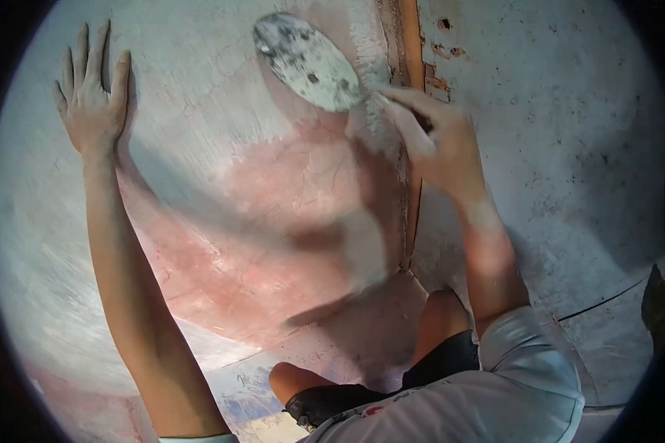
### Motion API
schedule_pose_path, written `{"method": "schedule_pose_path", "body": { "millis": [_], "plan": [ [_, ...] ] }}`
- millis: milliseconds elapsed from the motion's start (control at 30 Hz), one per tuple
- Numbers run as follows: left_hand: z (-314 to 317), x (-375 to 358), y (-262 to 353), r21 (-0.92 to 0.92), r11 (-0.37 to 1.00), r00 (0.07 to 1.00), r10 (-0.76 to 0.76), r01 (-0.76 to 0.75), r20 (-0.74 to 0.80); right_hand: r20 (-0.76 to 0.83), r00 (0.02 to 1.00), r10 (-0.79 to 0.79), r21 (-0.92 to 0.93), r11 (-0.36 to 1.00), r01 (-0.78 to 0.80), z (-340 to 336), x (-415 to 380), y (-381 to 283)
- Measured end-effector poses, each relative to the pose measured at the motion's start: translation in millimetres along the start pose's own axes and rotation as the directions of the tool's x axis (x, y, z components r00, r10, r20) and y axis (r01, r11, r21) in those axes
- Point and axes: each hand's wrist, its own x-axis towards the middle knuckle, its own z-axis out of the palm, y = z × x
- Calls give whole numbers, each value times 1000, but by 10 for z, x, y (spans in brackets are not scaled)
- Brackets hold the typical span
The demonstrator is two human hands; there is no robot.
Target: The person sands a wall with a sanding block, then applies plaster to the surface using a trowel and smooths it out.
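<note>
The left hand [90, 94] is at the upper left of the frame. It lies flat on the wall [222, 184], fingers a bit spread, holding nothing. The arm runs down to the bottom left.

The right hand [430, 136] is at top center-right. Its fingers are curled tight round the handle of a trowel [307, 60]. The handle is hidden in the fist. The trowel blade is oval, w/ gray & white plaster stuck on it. It sits at top center, just left of the hand, against the wall.

The wall is pale w/ a big pink patch in the middle. A crack [406, 199] runs down the wall by the right hand, w/ orange brick showing at the top.

At bottom center are the person's knees [440, 314] & dark shorts [332, 402]. A white sleeve [532, 362] is at lower right.
</note>
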Motion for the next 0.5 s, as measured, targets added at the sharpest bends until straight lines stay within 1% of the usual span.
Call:
{"method": "schedule_pose_path", "body": {
  "millis": [67,100,133,167,200,267,333,367,433,467,500],
  "plan": [
    [-3,-15,-10,7,1000,1000,-13,13,17,-29,998,-62,34,997,63,2,115,39],
    [-10,4,-11,14,1000,999,-23,22,35,-49,979,-198,-48,979,196,32,38,161],
    [-21,2,-2,17,1000,999,-20,20,33,-51,978,-200,-45,979,198,-1,-105,163],
    [-30,-10,10,3,1000,999,-20,20,33,30,998,-55,-10,998,55,-30,-316,124],
    [-23,-8,4,-6,1000,999,-24,24,25,113,990,81,9,997,-82,-47,-434,81],
    [-22,2,-3,-3,999,999,-32,32,26,100,992,72,5,997,-73,-71,-354,77],
    [-21,-1,5,6,999,998,-35,35,44,-4,993,-114,-5,993,114,-17,-78,115],
    [-21,9,10,3,999,998,-37,37,43,-22,998,-56,13,998,56,-25,73,36],
    [-39,1,5,17,999,997,-40,39,69,-27,997,-69,20,997,69,-32,187,45],
    [-34,-2,3,21,999,997,-41,40,67,-38,996,-85,30,996,86,-26,221,46],
    [-26,-6,9,8,999,998,-34,33,48,-23,998,-66,44,997,67,-22,121,50]
  ]
}}
